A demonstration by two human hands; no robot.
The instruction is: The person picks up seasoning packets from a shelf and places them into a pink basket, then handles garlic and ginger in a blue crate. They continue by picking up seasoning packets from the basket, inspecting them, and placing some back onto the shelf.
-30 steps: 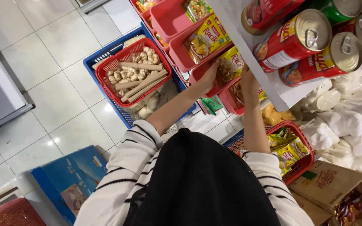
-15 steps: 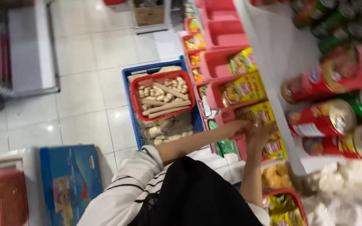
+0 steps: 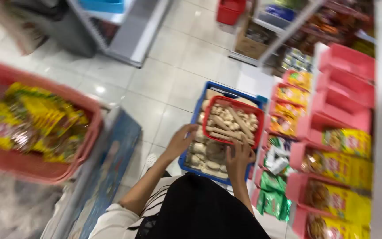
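Hands (image 3: 182, 141) (image 3: 239, 157) touch blue plastic crate (image 3: 191, 152) under red basket (image 3: 233, 120).

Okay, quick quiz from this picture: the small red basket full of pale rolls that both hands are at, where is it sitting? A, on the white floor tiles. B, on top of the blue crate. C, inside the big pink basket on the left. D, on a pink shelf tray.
B: the red basket rests on the blue crate, with the left hand at its near-left edge and the right hand at its near rim.

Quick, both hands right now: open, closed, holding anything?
Left hand: open, holding nothing, at the blue crate's left edge.
Right hand: on the red basket's near rim; grip cannot be told.
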